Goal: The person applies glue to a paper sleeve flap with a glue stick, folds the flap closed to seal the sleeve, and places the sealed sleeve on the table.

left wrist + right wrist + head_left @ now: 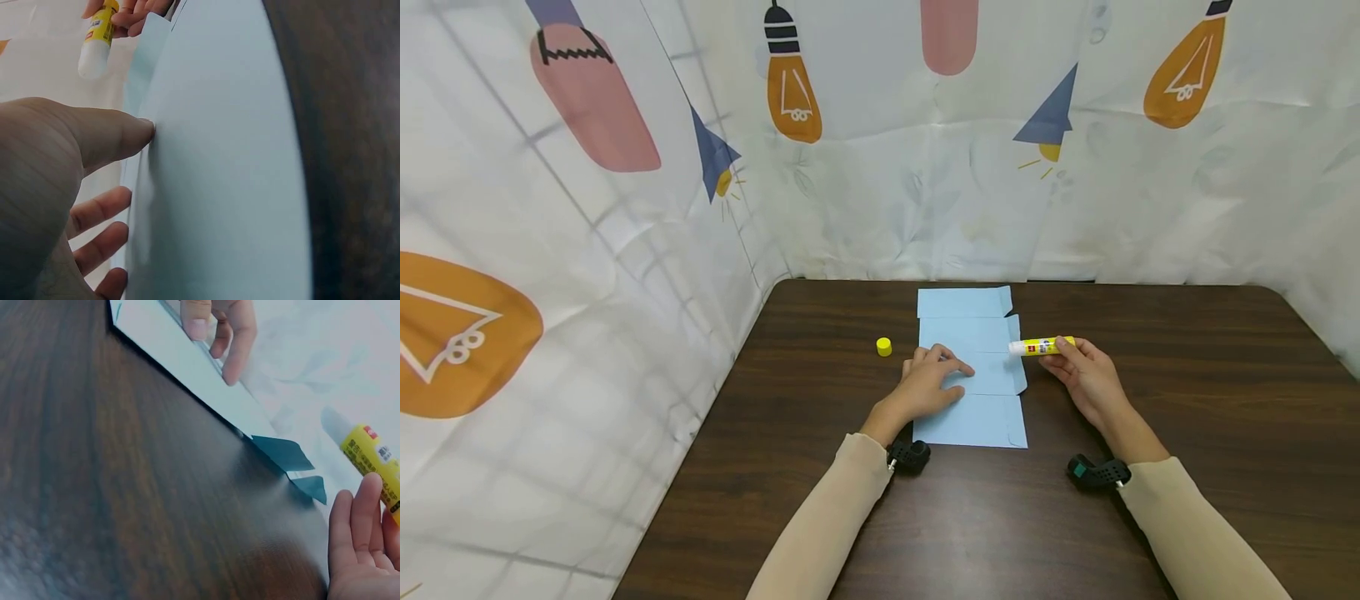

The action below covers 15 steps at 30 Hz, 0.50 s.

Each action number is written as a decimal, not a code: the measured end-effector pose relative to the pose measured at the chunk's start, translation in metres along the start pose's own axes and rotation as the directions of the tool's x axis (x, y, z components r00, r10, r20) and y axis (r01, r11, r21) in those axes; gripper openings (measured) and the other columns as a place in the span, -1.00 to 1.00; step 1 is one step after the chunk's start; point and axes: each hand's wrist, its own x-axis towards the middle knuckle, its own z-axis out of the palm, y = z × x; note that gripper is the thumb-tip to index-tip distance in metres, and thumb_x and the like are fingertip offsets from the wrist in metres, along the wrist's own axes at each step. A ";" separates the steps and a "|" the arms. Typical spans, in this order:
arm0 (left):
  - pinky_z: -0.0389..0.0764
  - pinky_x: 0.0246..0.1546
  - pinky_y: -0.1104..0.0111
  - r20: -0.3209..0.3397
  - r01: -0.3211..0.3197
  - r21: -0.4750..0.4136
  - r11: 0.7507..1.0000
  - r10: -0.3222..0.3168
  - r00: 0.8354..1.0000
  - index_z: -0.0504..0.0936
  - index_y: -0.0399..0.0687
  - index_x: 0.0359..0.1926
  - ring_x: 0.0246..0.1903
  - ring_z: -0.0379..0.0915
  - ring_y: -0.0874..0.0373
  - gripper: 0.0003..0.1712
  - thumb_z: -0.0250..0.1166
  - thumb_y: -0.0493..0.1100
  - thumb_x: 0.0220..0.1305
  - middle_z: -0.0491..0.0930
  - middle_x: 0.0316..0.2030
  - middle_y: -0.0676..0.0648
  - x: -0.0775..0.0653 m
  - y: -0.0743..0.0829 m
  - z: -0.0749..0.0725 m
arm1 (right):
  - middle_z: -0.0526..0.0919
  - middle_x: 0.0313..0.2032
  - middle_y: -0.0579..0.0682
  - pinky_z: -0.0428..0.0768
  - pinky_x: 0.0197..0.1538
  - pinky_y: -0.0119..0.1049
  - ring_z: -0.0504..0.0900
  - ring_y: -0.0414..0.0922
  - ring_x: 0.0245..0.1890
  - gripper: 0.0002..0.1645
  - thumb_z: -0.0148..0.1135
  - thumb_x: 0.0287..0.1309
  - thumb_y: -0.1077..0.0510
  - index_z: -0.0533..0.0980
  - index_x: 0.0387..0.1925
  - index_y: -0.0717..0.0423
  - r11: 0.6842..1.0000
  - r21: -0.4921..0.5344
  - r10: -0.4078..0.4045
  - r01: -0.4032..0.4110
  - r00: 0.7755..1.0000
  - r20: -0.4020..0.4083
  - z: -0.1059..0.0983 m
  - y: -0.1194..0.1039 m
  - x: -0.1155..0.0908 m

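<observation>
A light blue sheet of creased paper [973,421] with small side flaps lies on the table. My left hand [927,385] rests on its left half, thumb and fingertips pressing the surface; the left wrist view shows the thumb [115,134] touching the paper with the fingers spread. My right hand [1086,379] pinches a yellow glue stick [1040,347] near its back end. The stick's uncapped white end points left, over the paper's right edge. In the right wrist view, two flaps [284,453] stand bent up from the paper's edge.
A yellow cap [883,347] stands on the dark wooden table [820,400], left of the paper. Behind the table and along its left side hangs a white curtain [880,208] printed with lamps and bulbs. A black band [910,457] is on each wrist.
</observation>
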 end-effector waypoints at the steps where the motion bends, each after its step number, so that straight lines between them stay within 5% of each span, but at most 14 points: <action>1: 0.21 0.10 0.16 0.001 0.000 0.013 1.000 0.000 1.000 0.67 0.37 0.19 0.21 0.21 0.00 -0.66 0.28 0.01 0.44 0.44 0.22 0.02 0.000 0.001 0.000 | 0.65 -0.14 -0.12 0.68 0.05 -0.40 0.72 -0.28 -0.17 -0.75 0.25 0.40 0.03 0.46 -0.05 0.05 1.000 0.025 0.000 0.000 1.000 0.008 0.000 0.000 0.000; 9: 0.30 0.12 0.12 0.001 -0.019 0.080 0.997 0.019 1.000 0.65 0.33 0.21 0.18 0.32 0.02 -0.66 0.26 0.03 0.46 0.50 0.23 0.01 -0.002 0.012 -0.005 | 0.64 -0.13 -0.06 0.69 0.06 -0.34 0.75 -0.21 -0.18 -0.90 0.17 0.46 0.14 0.47 -0.10 0.06 0.986 0.166 0.014 -0.019 0.999 0.029 -0.004 -0.002 0.000; 15: 0.41 0.18 0.08 -0.034 -0.084 0.016 0.996 0.085 0.996 0.66 0.24 0.20 0.16 0.43 0.06 -0.66 0.23 -0.04 0.47 0.59 0.15 0.03 -0.001 0.022 -0.006 | 0.52 -0.03 -0.01 0.69 0.08 -0.29 0.70 -0.15 -0.14 -0.91 0.16 0.46 0.17 0.47 -0.10 0.08 0.955 0.291 0.056 -0.057 0.998 0.014 -0.008 -0.004 0.002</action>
